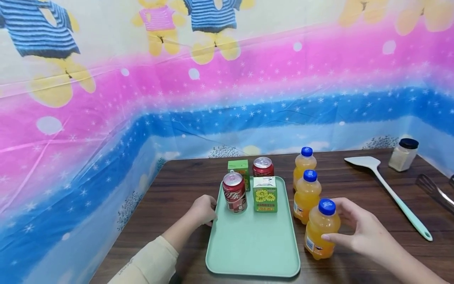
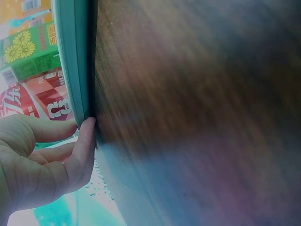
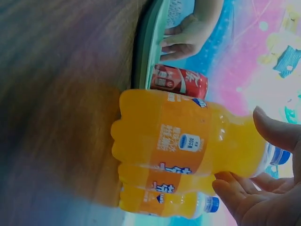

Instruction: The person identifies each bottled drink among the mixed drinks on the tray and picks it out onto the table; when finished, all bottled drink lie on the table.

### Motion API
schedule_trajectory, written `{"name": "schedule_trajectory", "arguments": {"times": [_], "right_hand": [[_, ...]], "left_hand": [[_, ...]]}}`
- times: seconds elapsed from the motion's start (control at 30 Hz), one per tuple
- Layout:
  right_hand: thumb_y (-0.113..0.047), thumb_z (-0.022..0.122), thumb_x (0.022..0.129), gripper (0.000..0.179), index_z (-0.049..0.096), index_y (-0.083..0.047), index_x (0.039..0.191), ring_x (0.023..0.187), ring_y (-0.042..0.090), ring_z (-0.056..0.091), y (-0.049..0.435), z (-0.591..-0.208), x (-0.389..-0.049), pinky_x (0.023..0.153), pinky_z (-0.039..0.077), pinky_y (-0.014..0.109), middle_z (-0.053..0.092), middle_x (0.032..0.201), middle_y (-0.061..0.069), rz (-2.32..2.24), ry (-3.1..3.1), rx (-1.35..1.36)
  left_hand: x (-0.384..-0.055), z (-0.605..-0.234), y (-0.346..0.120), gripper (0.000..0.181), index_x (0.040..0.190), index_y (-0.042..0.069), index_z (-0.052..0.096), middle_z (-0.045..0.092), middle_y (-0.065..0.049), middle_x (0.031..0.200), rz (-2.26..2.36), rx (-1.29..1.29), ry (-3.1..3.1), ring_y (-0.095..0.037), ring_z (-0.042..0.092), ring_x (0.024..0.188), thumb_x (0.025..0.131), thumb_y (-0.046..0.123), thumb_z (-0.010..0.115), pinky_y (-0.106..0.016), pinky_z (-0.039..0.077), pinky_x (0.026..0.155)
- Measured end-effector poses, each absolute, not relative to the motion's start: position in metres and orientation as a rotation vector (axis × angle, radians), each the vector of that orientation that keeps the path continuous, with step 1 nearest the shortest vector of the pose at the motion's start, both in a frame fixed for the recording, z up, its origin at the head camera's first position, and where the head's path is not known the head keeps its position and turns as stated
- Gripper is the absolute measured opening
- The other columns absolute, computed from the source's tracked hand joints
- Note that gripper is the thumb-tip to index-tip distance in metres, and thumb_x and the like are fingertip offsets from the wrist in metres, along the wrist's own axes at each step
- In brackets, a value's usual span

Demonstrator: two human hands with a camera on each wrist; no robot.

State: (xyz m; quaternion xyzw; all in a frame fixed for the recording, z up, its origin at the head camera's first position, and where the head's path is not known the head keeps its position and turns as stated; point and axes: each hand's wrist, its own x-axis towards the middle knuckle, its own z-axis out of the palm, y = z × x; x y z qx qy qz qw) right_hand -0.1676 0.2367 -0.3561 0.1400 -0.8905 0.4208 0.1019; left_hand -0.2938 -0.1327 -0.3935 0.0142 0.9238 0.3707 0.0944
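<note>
A pale green tray (image 1: 253, 244) lies on the table, and my left hand (image 1: 203, 211) pinches its left rim between thumb and finger (image 2: 86, 136). On the tray stand a red soda can (image 1: 234, 193) and a green drink carton with yellow flowers (image 1: 265, 195). Behind them are another green carton (image 1: 238, 167) and another red can (image 1: 263, 167), partly hidden. My right hand (image 1: 361, 228) curves round the nearest orange soda bottle (image 1: 320, 228), thumb in front and fingers behind. That bottle stands upright, right of the tray.
Two more orange soda bottles (image 1: 307, 195) (image 1: 304, 162) stand in a row behind the held one. Farther right lie a white spatula with a green handle (image 1: 390, 189) and a metal whisk-like utensil (image 1: 438, 193). A black-lidded jar (image 1: 403, 156) stands near the back. Patterned cloth (image 1: 248, 94) hangs behind.
</note>
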Motion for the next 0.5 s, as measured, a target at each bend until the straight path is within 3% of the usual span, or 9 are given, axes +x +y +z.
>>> {"name": "schedule_trajectory", "arguments": {"times": [0.13, 0.33, 0.43, 0.5], "right_hand": [[-0.028, 0.082, 0.071, 0.06, 0.052, -0.012, 0.12, 0.099, 0.021, 0.061, 0.242, -0.352, -0.168, 0.081, 0.055, 0.039, 0.061, 0.108, 0.001, 1.172, -2.644, 0.492], [-0.02, 0.068, 0.087, 0.038, 0.054, -0.017, 0.123, 0.096, 0.005, 0.058, 0.257, -0.334, -0.175, 0.075, 0.053, 0.023, 0.06, 0.115, 0.002, 1.035, -2.549, 0.551], [-0.017, 0.064, 0.09, 0.034, 0.055, -0.016, 0.123, 0.097, 0.009, 0.057, 0.266, -0.323, -0.183, 0.075, 0.049, 0.013, 0.06, 0.117, 0.005, 0.914, -2.482, 0.532], [-0.016, 0.062, 0.09, 0.034, 0.056, -0.015, 0.124, 0.097, 0.012, 0.057, 0.271, -0.317, -0.188, 0.076, 0.044, 0.007, 0.06, 0.116, 0.006, 0.813, -2.446, 0.515]], "left_hand": [[-0.294, -0.394, -0.133, 0.041, 0.115, -0.013, 0.055, 0.058, -0.016, 0.087, 1.088, 0.066, 2.743, -0.024, 0.062, 0.068, 0.076, -0.012, 0.067, -0.029, 0.057, 0.05], [-0.292, -0.381, -0.137, 0.039, 0.119, -0.009, 0.054, 0.057, -0.023, 0.111, 1.029, 0.104, 2.803, -0.024, 0.062, 0.065, 0.086, 0.009, 0.066, -0.032, 0.057, 0.05], [-0.289, -0.364, -0.14, 0.045, 0.126, -0.006, 0.051, 0.054, -0.025, 0.121, 0.964, 0.169, 2.964, -0.033, 0.063, 0.086, 0.091, 0.021, 0.061, -0.042, 0.056, 0.072], [-0.287, -0.348, -0.14, 0.051, 0.131, -0.004, 0.047, 0.05, -0.025, 0.128, 0.928, 0.236, 3.089, -0.038, 0.056, 0.107, 0.094, 0.03, 0.056, -0.049, 0.048, 0.09]]}}
